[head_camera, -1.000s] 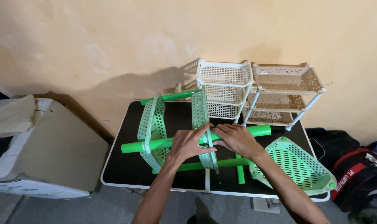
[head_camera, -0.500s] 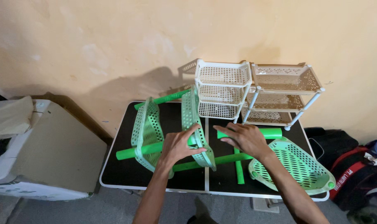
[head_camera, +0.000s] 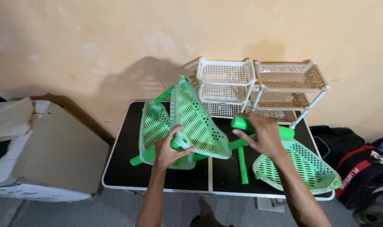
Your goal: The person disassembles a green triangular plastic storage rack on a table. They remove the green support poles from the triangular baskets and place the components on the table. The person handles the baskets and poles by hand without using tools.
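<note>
Your left hand (head_camera: 168, 147) is boxed in: tilted green baskets (head_camera: 191, 122) rise right above and beside it. Bare black table (head_camera: 124, 134) lies left of it, open for you. Between your hands, a loose green tube (head_camera: 242, 164) lies on the table. Your right hand (head_camera: 261, 134) has the white rack (head_camera: 225, 84) and beige rack (head_camera: 290, 90) close behind, a green basket (head_camera: 301, 168) just under its wrist.
</note>
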